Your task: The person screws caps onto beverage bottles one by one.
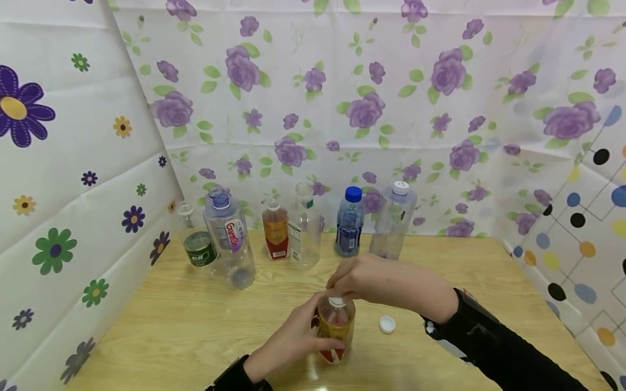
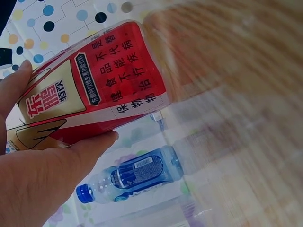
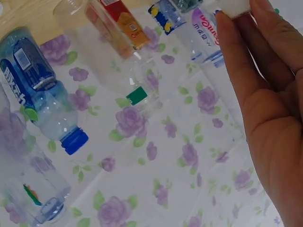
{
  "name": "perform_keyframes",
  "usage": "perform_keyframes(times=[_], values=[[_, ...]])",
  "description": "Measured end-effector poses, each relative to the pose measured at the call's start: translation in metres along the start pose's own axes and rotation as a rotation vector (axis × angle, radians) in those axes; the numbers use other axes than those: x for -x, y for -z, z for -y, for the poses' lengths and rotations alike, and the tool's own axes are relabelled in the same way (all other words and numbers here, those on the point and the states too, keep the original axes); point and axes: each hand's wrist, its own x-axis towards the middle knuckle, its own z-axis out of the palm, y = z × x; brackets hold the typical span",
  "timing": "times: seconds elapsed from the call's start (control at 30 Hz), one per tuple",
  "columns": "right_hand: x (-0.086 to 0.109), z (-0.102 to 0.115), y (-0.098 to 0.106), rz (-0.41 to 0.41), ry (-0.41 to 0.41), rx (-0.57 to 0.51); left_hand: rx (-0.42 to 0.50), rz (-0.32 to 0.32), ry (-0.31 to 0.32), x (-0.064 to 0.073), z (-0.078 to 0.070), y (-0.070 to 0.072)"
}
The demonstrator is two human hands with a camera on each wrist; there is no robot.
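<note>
My left hand (image 1: pixel 298 329) grips a clear plastic bottle (image 1: pixel 336 328) with a gold and red label, upright on the table. Its thumb and fingers wrap the label, whose red face (image 2: pixel 125 66) fills much of the left wrist view. Over the bottle's mouth, my right hand (image 1: pixel 369 279) is bent down with its fingertips at the white top. In the right wrist view, thumb and fingers pinch a white cap (image 3: pixel 234 6). The head view mostly hides that cap behind the fingers. A second white cap (image 1: pixel 387 325) lies loose on the wood, right of the bottle.
Along the back of the wooden table (image 1: pixel 161 320) stand a green-labelled bottle (image 1: pixel 199 244), a large uncapped clear bottle (image 1: pixel 230 239), another red-and-gold bottle (image 1: pixel 276 231), a clear bottle (image 1: pixel 305 233), a blue-capped bottle (image 1: pixel 349 225) and a tall white-capped bottle (image 1: pixel 393 222). Patterned sheets surround them.
</note>
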Motion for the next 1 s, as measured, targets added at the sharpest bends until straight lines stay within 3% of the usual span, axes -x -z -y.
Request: perform_keyframes(times=[0.2, 0.33, 0.67, 1.0], values=[[-0.002, 0.002, 0.002, 0.055, 0.023, 0.066, -0.024, 0.006, -0.044, 0.000, 0.000, 0.001], [0.003, 0.003, -0.001, 0.033, 0.014, 0.114, -0.040, 0.012, -0.048, 0.000, 0.001, 0.000], [0.003, 0.010, -0.003, 0.015, -0.071, 0.090, -0.010, 0.013, -0.042, 0.001, 0.002, 0.000], [0.003, 0.010, -0.011, -0.052, -0.035, 0.152, 0.013, 0.024, -0.022, 0.003, 0.002, 0.001]])
